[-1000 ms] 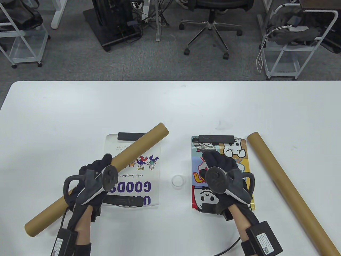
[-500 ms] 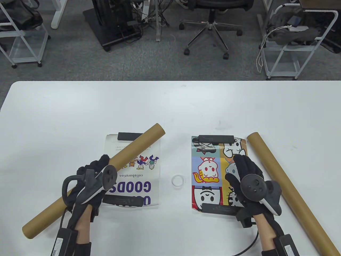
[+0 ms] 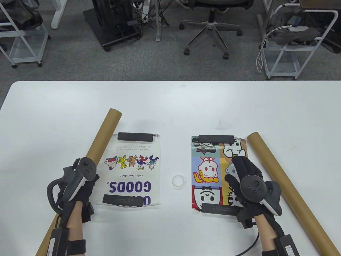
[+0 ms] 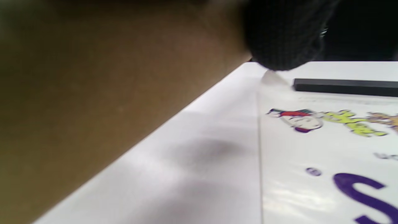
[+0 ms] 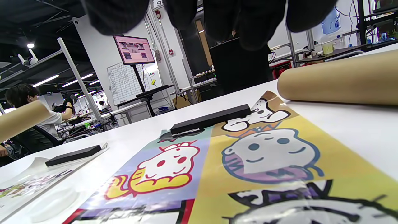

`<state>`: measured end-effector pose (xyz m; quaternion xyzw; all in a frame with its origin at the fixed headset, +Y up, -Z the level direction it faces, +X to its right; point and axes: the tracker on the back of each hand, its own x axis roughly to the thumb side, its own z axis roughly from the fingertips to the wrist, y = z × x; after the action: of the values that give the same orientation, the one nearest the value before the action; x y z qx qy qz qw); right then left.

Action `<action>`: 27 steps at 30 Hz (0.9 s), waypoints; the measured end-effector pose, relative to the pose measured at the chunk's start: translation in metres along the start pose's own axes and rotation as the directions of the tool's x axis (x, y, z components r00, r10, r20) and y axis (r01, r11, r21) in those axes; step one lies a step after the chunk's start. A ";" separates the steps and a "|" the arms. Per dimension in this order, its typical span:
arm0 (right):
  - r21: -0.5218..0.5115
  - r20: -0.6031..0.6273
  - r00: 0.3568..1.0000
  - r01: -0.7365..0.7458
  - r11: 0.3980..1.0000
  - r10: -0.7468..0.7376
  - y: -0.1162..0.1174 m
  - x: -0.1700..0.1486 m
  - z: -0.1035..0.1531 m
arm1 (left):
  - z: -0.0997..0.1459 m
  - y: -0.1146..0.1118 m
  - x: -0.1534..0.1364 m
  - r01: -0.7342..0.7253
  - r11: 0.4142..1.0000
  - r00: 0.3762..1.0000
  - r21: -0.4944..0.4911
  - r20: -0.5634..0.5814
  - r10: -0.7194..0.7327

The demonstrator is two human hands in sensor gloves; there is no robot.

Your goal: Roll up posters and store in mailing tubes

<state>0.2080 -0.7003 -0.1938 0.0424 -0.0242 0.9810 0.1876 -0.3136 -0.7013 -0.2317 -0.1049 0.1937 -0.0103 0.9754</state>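
Note:
A white "GOODS" poster [image 3: 133, 170] and a colourful cartoon poster [image 3: 210, 170] lie flat on the white table [image 3: 170, 106], each with black bar weights [image 3: 135, 136] at top and bottom. My left hand [image 3: 85, 184] grips a brown mailing tube [image 3: 104, 136] that runs along the white poster's left edge. In the left wrist view the tube [image 4: 93, 93] fills the left side under a gloved fingertip [image 4: 279, 40]. My right hand [image 3: 243, 170] is open, fingers spread over the colourful poster's right half [image 5: 273, 155]. A second tube [image 3: 282, 181] lies right of it.
A small white ring [image 3: 178, 180] lies between the two posters. The second tube reaches the table's bottom right corner. Beyond the far table edge stand an office chair [image 3: 210, 26] and wire carts [image 3: 290, 53].
My left hand swung its tube off the white poster to the poster's left side, uncovering the print. My right hand moved from the colourful poster's middle to its right half, then held still.

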 end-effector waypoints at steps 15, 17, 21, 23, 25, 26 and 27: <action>0.035 0.023 0.998 0.051 0.998 -0.052 0.000 -0.004 -0.001 | -0.014 -0.030 -0.001 0.122 0.988 0.985 -0.095 -0.114 -0.133; 0.040 0.022 0.998 0.052 0.998 -0.052 0.001 -0.004 -0.001 | -0.015 -0.035 -0.002 0.135 0.985 0.982 -0.107 -0.116 -0.147; 0.051 0.021 0.999 0.048 0.998 -0.049 0.002 -0.004 -0.001 | -0.016 -0.038 -0.001 0.169 0.980 0.976 -0.105 -0.121 -0.181; 0.051 0.021 0.998 0.050 0.997 -0.051 0.002 -0.004 -0.001 | -0.016 -0.039 0.000 0.177 0.979 0.974 -0.100 -0.125 -0.189; 0.050 0.020 0.998 0.052 0.997 -0.053 0.002 -0.004 -0.001 | -0.015 -0.038 0.000 0.180 0.977 0.973 -0.111 -0.124 -0.193; 0.051 0.019 0.998 0.055 0.997 -0.056 0.002 -0.005 -0.001 | -0.015 -0.038 0.000 0.178 0.977 0.974 -0.119 -0.122 -0.192; 0.047 0.019 0.998 0.063 0.997 -0.064 0.001 -0.005 -0.001 | -0.015 -0.038 0.000 0.172 0.977 0.975 -0.122 -0.123 -0.187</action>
<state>0.2121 -0.7034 -0.1954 0.0574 -0.0019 0.9744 0.2171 -0.3184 -0.7416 -0.2376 -0.1751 0.2484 -0.0946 0.9480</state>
